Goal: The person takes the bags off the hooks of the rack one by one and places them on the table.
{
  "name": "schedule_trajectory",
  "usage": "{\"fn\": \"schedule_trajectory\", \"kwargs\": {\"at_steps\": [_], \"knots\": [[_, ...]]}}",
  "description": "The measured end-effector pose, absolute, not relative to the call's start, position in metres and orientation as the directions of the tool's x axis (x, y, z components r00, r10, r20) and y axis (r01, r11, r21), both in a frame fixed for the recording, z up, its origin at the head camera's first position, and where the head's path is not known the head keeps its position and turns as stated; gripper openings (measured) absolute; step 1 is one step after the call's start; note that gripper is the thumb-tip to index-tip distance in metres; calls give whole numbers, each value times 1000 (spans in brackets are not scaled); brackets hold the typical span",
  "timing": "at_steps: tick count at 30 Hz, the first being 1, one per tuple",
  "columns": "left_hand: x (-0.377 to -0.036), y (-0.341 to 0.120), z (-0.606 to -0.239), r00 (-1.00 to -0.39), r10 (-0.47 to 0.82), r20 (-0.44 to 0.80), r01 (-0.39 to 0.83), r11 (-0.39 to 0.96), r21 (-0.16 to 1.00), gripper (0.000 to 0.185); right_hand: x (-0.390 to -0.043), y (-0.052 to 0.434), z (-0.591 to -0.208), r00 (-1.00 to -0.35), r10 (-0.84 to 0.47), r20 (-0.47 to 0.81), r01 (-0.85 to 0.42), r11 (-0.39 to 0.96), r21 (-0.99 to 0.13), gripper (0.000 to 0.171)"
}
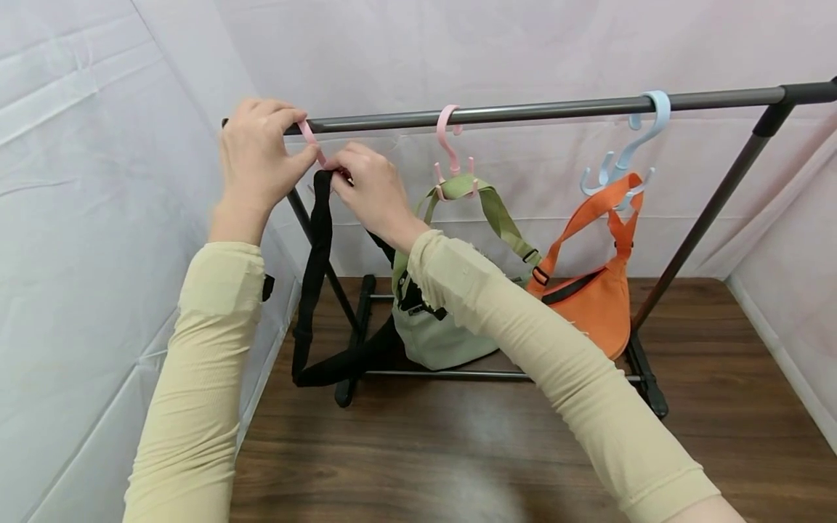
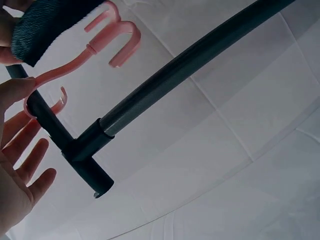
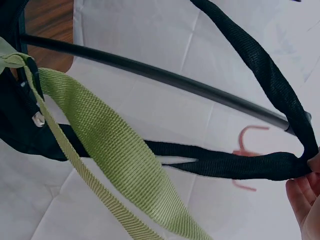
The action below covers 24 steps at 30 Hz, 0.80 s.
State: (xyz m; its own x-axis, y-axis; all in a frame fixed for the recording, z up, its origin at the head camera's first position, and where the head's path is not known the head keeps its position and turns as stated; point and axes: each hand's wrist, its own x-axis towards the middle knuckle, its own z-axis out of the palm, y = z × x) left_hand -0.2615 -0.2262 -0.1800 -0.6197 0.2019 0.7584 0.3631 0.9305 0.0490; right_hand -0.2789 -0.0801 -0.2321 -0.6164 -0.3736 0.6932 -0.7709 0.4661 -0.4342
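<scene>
At the left end of the black rail [image 1: 392, 120], my left hand [image 1: 255, 152] holds a pink hook [image 2: 65, 70] between thumb and fingers. The hook loops over the rail, its lower prongs showing in the left wrist view. My right hand [image 1: 373, 185] pinches the top of a black bag strap [image 1: 318, 240] close beside this hook. From there the strap hangs in a long loop toward a black bag [image 3: 20, 130], mostly hidden in the head view. Whether the strap touches the prongs, I cannot tell.
A second pink hook [image 1: 447, 142] bears the olive strap [image 1: 500, 211] of a pale green bag [image 1: 445, 349]. Farther right, a blue hook [image 1: 660, 120] carries an orange bag [image 1: 604, 312]. Slanted rack legs [image 1: 706, 225] stand on the wooden floor [image 1: 418, 443], with white cloth walls around.
</scene>
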Motion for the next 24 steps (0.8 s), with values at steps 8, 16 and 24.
{"fn": "schedule_trajectory", "kwargs": {"at_steps": [8, 16, 24], "knots": [[-240, -228, -187, -557, 175, 812, 447, 887, 116, 30, -265, -83, -231, -567, -380, 730, -812, 405, -420, 18], [-212, -226, -210, -426, 128, 896, 520, 845, 126, 25, -261, -82, -219, -557, -354, 751, -820, 378, -430, 18], [-174, -230, -262, -435, 68, 898, 540, 818, 199, 35, -257, -78, -208, -550, -343, 762, -828, 342, -444, 18]]}}
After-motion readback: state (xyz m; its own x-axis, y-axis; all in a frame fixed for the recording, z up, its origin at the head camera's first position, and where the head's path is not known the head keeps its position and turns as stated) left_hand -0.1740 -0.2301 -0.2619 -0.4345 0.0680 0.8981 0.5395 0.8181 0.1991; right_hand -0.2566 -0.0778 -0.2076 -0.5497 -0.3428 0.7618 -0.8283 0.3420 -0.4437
